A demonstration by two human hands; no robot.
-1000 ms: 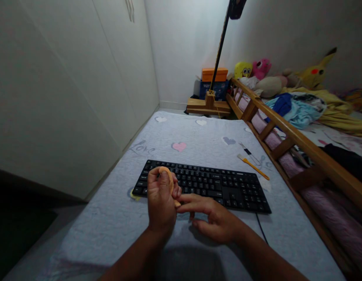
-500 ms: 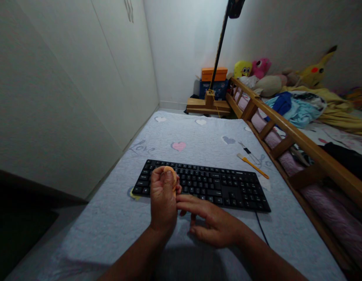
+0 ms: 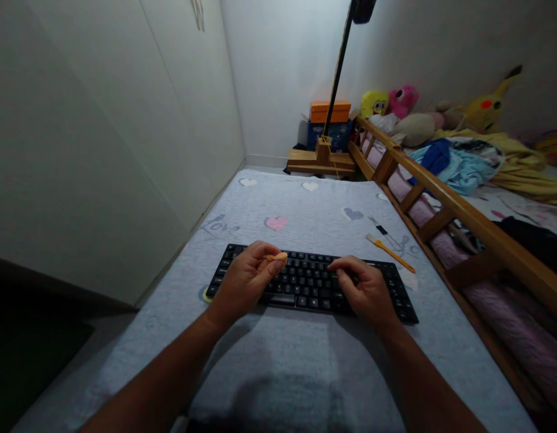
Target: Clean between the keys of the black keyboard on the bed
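Observation:
A black keyboard (image 3: 310, 281) lies across a pale grey bedspread (image 3: 278, 361) printed with hearts. My left hand (image 3: 244, 281) hovers over the keyboard's left half, its thumb and fingers pinched on a small orange piece (image 3: 277, 257). Over the keyboard's right half rests my right hand (image 3: 367, 291), fingers curled down and touching the keys, nothing seen in it.
An orange-handled brush (image 3: 389, 252) and a small dark tool (image 3: 383, 231) lie right of the keyboard. A wooden bed rail (image 3: 444, 207) runs along the right, with clothes and plush toys (image 3: 395, 102) behind it. A white wardrobe (image 3: 102, 132) stands left; boxes (image 3: 330, 120) and a stand are at the far end.
Both hands have moved from the spread in front of the keyboard onto it. The left hand turned over and now pinches the orange piece at its fingertips; the right hand shifted right.

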